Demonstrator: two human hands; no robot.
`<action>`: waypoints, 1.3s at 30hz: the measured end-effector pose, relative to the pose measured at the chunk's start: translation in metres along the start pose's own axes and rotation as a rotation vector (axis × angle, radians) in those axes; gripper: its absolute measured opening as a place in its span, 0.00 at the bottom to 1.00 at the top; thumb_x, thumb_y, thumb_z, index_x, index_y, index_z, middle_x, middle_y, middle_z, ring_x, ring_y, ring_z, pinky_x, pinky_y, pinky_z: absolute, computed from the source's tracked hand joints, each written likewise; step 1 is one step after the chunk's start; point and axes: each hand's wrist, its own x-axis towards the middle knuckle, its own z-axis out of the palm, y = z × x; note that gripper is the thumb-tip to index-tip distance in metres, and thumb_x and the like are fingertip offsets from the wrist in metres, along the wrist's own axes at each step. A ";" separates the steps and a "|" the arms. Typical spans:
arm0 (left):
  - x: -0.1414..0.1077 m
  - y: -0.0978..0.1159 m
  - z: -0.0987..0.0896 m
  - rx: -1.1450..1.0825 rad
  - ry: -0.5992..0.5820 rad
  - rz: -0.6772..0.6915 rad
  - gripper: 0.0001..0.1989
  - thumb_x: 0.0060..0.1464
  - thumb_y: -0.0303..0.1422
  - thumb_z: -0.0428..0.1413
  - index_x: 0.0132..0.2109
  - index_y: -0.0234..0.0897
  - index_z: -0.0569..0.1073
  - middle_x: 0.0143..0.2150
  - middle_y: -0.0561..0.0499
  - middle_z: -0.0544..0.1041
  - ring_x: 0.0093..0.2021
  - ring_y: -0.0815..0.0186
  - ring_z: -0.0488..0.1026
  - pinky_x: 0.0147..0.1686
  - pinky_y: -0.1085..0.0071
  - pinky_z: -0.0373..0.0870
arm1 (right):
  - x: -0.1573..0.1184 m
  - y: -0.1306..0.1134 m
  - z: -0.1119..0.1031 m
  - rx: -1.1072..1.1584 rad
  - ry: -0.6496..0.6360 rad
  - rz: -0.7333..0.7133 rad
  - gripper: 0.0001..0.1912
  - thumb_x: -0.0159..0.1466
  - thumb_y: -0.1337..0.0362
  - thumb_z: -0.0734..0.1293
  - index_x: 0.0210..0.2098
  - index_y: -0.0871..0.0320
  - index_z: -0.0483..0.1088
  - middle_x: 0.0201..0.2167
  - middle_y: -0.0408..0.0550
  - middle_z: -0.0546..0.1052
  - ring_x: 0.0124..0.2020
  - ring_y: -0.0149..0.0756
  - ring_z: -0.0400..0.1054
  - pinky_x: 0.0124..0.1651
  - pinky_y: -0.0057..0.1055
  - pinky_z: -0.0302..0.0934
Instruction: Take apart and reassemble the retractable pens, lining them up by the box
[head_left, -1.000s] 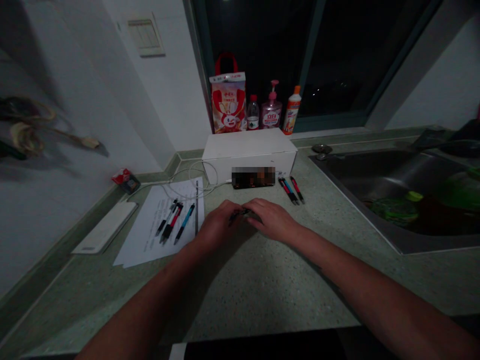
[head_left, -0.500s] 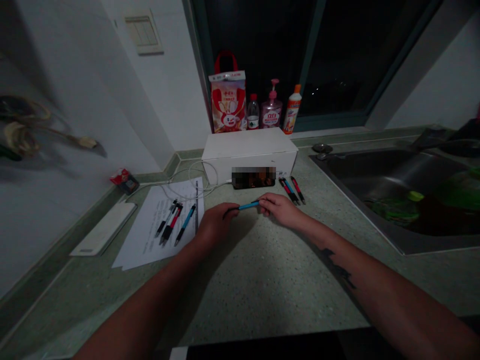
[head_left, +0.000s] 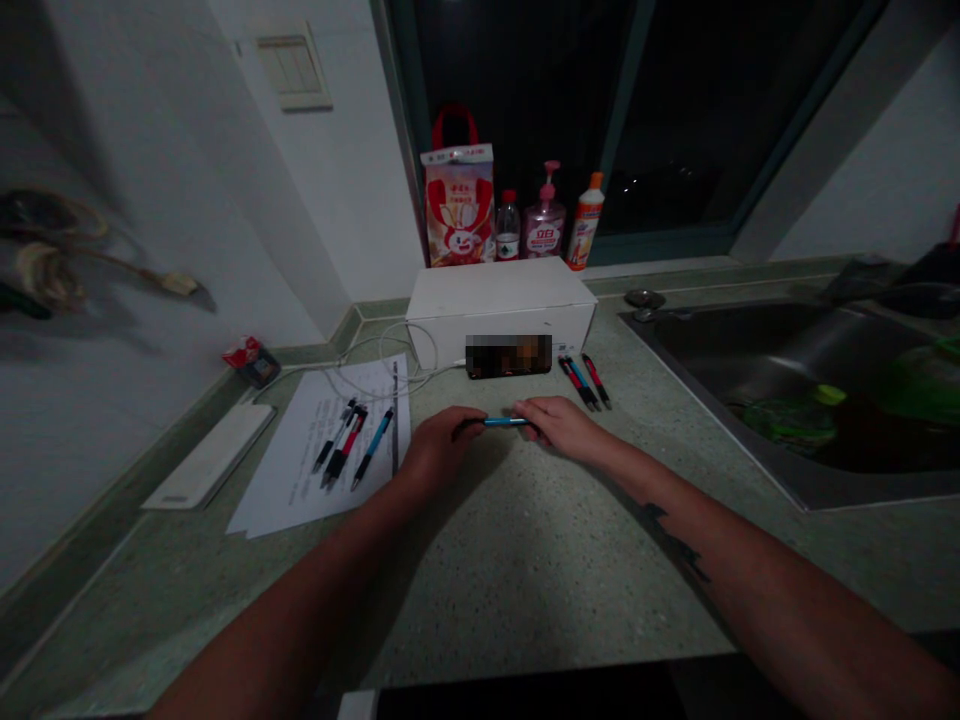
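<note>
A blue pen (head_left: 504, 422) with dark ends lies level between my two hands, just above the counter (head_left: 525, 560). My left hand (head_left: 441, 440) pinches its left end, and my right hand (head_left: 559, 422) closes round its right end. The fingers hide both tips of the pen. Left of my left hand, several pens lie on printed paper sheets (head_left: 300, 480): a blue pen (head_left: 373, 448), a red pen (head_left: 346, 447) and others close by. Beyond my right hand rest more pens, among them a red pen (head_left: 597, 381) and a blue pen (head_left: 582, 382).
A phone (head_left: 510, 362) on a white cable leans against a white box (head_left: 502, 295). Bottles and a red bag (head_left: 460, 210) stand behind it. At right is a metal sink (head_left: 750, 440); at left lie a white power bank-like slab (head_left: 214, 455) and a small red packet (head_left: 251, 362).
The blue pen has turned from slightly slanted to nearly level and shifted a little right. My right hand has lowered slightly and covers its right end. Both hands keep hold.
</note>
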 end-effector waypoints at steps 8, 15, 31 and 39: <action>-0.002 -0.002 0.005 0.054 -0.013 0.034 0.10 0.62 0.29 0.56 0.48 0.40 0.81 0.45 0.49 0.84 0.46 0.59 0.79 0.51 0.63 0.73 | 0.002 0.000 0.003 0.010 0.025 -0.103 0.10 0.66 0.57 0.68 0.39 0.57 0.77 0.34 0.48 0.80 0.35 0.36 0.72 0.42 0.34 0.64; -0.003 -0.003 0.007 0.093 -0.019 0.095 0.11 0.63 0.29 0.56 0.48 0.40 0.81 0.46 0.48 0.84 0.47 0.58 0.79 0.51 0.62 0.74 | -0.001 -0.004 0.004 -0.110 0.049 -0.165 0.08 0.63 0.63 0.70 0.42 0.55 0.78 0.40 0.49 0.81 0.41 0.38 0.73 0.45 0.34 0.64; -0.004 -0.004 0.007 0.129 -0.024 0.181 0.11 0.64 0.31 0.55 0.48 0.41 0.80 0.44 0.48 0.83 0.45 0.59 0.78 0.49 0.61 0.73 | -0.004 -0.009 0.008 -0.164 0.009 -0.152 0.08 0.68 0.61 0.67 0.37 0.56 0.78 0.34 0.47 0.80 0.37 0.37 0.72 0.43 0.34 0.63; -0.005 -0.002 0.007 0.115 -0.024 0.167 0.11 0.64 0.31 0.54 0.48 0.40 0.80 0.44 0.47 0.83 0.45 0.59 0.78 0.48 0.62 0.72 | -0.004 -0.011 0.009 -0.176 -0.059 -0.146 0.12 0.71 0.61 0.63 0.39 0.56 0.78 0.31 0.46 0.79 0.35 0.36 0.72 0.42 0.34 0.63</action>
